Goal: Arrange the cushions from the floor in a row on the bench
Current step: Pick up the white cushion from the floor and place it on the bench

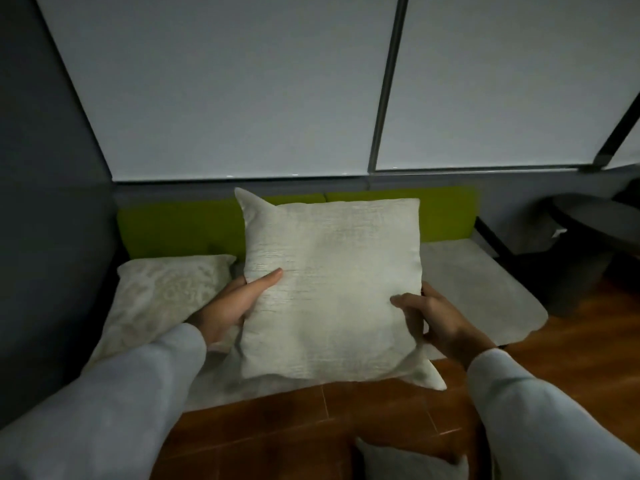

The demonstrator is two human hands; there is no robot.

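A: Starting at the left, what lies on the bench (485,282)?

B: 1 patterned cushion (162,296) lies flat at the bench's left end, its far edge near the green backrest (180,226). Next to it, the left hand (232,303) grips the left edge of the pale cushion (329,285), thumb pressed on the front face, fingers hidden behind.

A: And the other side?

B: The right hand (440,323) clamps the lower right edge, fingers curled over the front, thumb out of sight. So the cushion sits between the 2 hands, held above the middle of the seat, its bottom corner hanging past the bench's front edge.

A: How does it face?

B: It is square, so no long axis; its broad face is turned toward the camera, the top tipped back toward the backrest, edges roughly level.

A: Room to move?

B: The seat's right half is bare grey padding out to its rounded right corner. On the wooden floor (294,427) near the bottom edge, part of 1 grey cushion (398,462) shows.
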